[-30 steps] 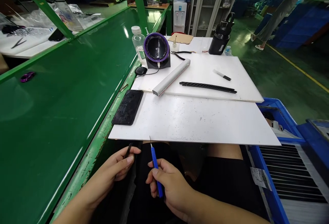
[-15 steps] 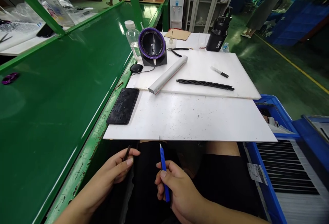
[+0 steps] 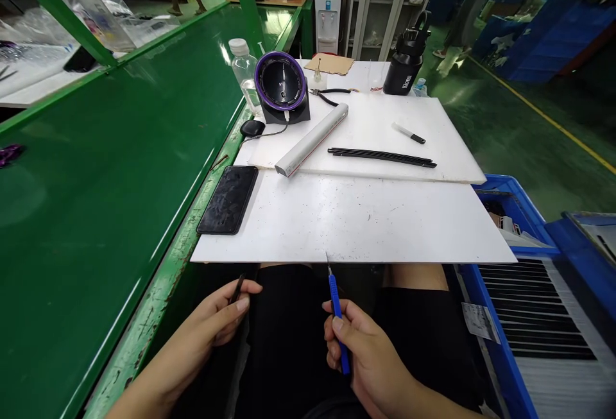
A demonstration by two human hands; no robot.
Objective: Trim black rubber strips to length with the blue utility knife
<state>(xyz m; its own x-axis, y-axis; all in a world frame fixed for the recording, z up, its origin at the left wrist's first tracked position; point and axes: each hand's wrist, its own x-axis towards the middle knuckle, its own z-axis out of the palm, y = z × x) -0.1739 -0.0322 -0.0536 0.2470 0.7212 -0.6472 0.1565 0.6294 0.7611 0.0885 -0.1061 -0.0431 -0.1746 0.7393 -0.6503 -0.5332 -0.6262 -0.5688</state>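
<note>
My right hand [image 3: 363,345] is closed around a blue-handled craft knife [image 3: 339,323], its thin blade pointing up at the front edge of the white board [image 3: 298,233]. Between the thumb and fingers of my left hand [image 3: 219,316] is a thin black strip [image 3: 237,289], mostly hidden by the hand and dark against my clothes. Both hands are over my lap, below the board's edge and apart from each other. On the raised white slab lie several black strips [image 3: 382,157] side by side. A long grey-white box [image 3: 312,140] rests at an angle left of them.
A phone [image 3: 228,201] lies at the board's left corner. Behind it stand a purple-rimmed round fan [image 3: 281,82], a clear bottle [image 3: 244,72] and a black flask [image 3: 405,66]. Pliers [image 3: 332,93] and a small knife [image 3: 409,133] lie farther back. A blue crate [image 3: 474,335] holding black strips is at right.
My right hand has moved to the right with the craft knife, away from my left hand. The left hand has stayed in place, still holding the black strip. The view has shifted slightly.
</note>
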